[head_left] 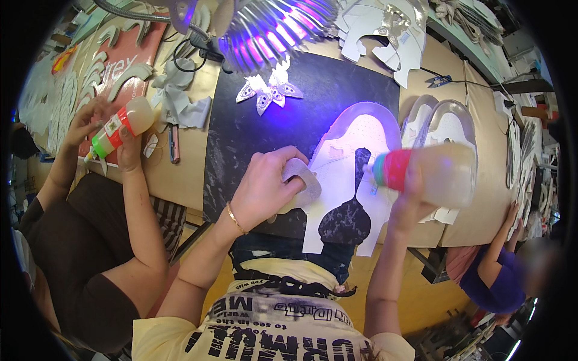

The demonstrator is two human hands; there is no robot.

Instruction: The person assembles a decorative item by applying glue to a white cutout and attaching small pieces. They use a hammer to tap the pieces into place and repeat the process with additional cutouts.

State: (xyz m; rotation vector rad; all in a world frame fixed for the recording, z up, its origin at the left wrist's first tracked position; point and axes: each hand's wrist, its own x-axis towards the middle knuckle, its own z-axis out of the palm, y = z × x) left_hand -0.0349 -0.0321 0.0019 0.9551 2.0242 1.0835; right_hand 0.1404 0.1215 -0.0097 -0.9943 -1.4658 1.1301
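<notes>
Nearest, on the near side of the black mat [229, 156], a cream shirt [271, 337] bears bold dark lettering. The left hand [268, 180] pinches a grey curved piece [310, 186] over the mat; the right hand [410, 195] wraps round a blurred, red-banded bottle [448, 174] at its right edge. Between and below them, a white shoe upper [328, 186] covers the mat's right part. Farther off, left of the mat, a red sheet [137, 54] shows white letters.
</notes>
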